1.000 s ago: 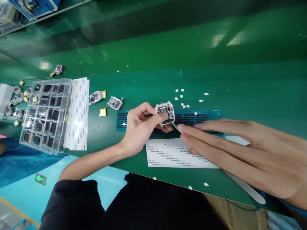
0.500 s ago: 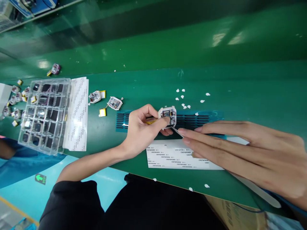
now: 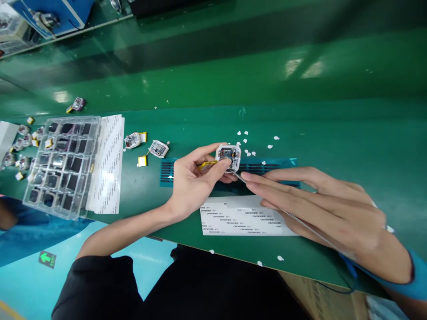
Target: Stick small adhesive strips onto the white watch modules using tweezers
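In the head view, my left hand [image 3: 190,189] pinches a small white case [image 3: 238,156], thumb over its face and fingers bent behind it, with hardly any gap beyond the case's own thickness. The case sits above the blue strip [image 3: 166,171], tilted so its circuit board [image 3: 227,154] faces me; my thumb hides the board's lower part, and the fingers behind are mostly out of sight. A yellow-edged battery [image 3: 207,166] lies partly covered between my thumb and forefinger.

My right hand [image 3: 320,209] has its fingers drawn together, nearly straight, around a slim metal tool [image 3: 238,177]. Its tip reaches the case's lower edge beside my thumb, but I can't make out whether it touches. The tool's middle is hidden by my fingers, and its far end blurs under my palm, so I can't tell what kind it is.

Below, my right hand covers the end of a printed white sheet [image 3: 233,222]. My hands also hide stretches of the strip. At the left edge, a heap of small parts [image 3: 25,140] is too tiny to sort out, and another person's arm [image 3: 7,213] is cut off.
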`<state>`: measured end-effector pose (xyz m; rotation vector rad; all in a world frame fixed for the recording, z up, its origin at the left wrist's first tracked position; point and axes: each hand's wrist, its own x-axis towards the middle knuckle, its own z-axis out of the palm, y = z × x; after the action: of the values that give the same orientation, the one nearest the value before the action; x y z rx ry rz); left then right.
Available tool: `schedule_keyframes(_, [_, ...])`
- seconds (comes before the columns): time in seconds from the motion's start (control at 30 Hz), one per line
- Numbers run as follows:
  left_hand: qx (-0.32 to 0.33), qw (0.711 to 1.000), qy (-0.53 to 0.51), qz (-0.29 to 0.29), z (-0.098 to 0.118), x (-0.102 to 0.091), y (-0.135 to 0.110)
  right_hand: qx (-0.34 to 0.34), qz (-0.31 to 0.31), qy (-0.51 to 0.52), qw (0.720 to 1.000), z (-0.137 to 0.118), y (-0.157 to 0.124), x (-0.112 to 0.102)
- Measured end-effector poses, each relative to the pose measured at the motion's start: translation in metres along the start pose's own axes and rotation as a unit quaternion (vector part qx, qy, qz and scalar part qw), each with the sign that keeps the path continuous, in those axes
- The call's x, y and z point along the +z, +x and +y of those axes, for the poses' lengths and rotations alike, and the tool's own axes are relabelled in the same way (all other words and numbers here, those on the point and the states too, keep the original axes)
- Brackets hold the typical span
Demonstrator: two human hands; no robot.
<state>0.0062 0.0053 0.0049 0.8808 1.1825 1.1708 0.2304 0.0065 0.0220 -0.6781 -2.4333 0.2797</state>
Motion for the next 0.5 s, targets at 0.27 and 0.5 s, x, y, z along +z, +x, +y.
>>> schedule_keyframes(0.27, [0.029, 0.996, 0.077, -0.044, 0.005, -0.021, 0.039, 0.029, 0.033, -0.048, 0.998, -0.002, 0.003, -0.009])
schedule_keyframes(0.5, [0.149, 0.841, 0.507, 0.117, 0.038, -0.088, 0.173, -0.054, 0.016, -0.113, 0.992, 0.001, 0.000, -0.009])
